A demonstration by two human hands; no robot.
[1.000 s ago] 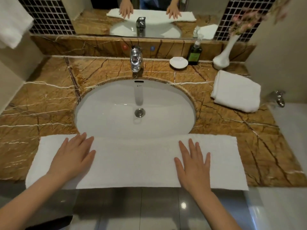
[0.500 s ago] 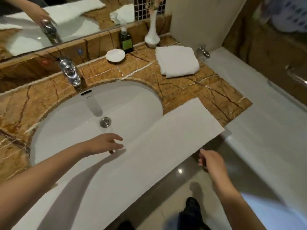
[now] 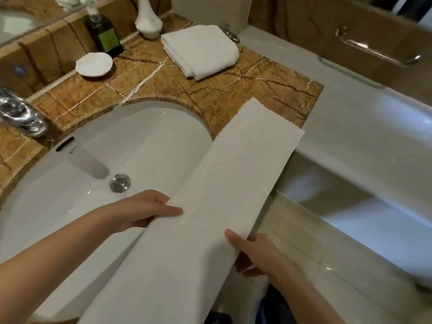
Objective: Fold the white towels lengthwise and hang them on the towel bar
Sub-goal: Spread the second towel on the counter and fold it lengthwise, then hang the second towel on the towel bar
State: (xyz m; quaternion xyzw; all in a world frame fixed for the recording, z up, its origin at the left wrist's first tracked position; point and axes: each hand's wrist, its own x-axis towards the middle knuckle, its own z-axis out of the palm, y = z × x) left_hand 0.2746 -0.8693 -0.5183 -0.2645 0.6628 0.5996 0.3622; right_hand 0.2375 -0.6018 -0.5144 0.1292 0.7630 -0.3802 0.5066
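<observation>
Brown marble counter (image 3: 236, 90), white sink (image 3: 140, 146), bathtub (image 3: 364, 141)

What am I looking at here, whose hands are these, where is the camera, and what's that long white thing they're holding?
There is no machine here: a person works with two bare hands, and the one camera sits on that person's head, looking forward and down. That is why the arms come in from the bottom of the picture.

The surface is a brown marble countertop around a white sink. The left hand and the right hand each pinch one long edge of a long white towel, whose far end rests on the counter's corner.

At the back are a second, folded towel, a small white dish, a dark soap bottle and the foot of a white vase. A chrome tap is at the left. A bathtub with a metal bar above it is on the right.
</observation>
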